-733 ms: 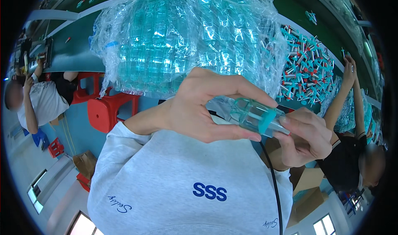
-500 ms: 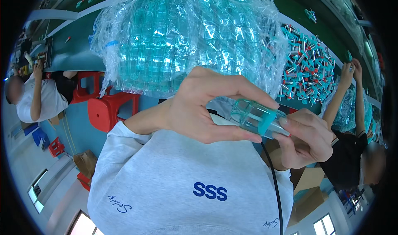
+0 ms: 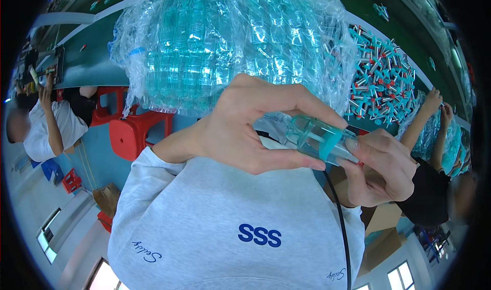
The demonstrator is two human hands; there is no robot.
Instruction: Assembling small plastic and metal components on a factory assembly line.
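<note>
Thumb and fingers of my left hand (image 3: 250, 121) are closed around a clear teal plastic bottle (image 3: 307, 129), which lies tilted in front of my chest. My right hand (image 3: 386, 167) pinches the outer end of a small insert with a teal collar (image 3: 330, 143). The collar sits at or in the bottle's mouth; just how deep I cannot tell. A bit of red shows at my right fingertips, which hide most of the insert's outer end. Beyond my hands, a clear plastic bag (image 3: 232, 49) holds rows of similar teal bottles.
Right of the bag lies a heap of teal, silver and red inserts (image 3: 381, 80) on the bench. Red stools (image 3: 128, 136) stand at the left. One co-worker (image 3: 46, 126) is at the left, another (image 3: 429, 193) at the right. A black cable (image 3: 340, 223) hangs down my front.
Both hands keep their hold, and the insert and bottle have shifted only slightly. The right co-worker's hands have moved apart, and the left co-worker has shifted a little.
</note>
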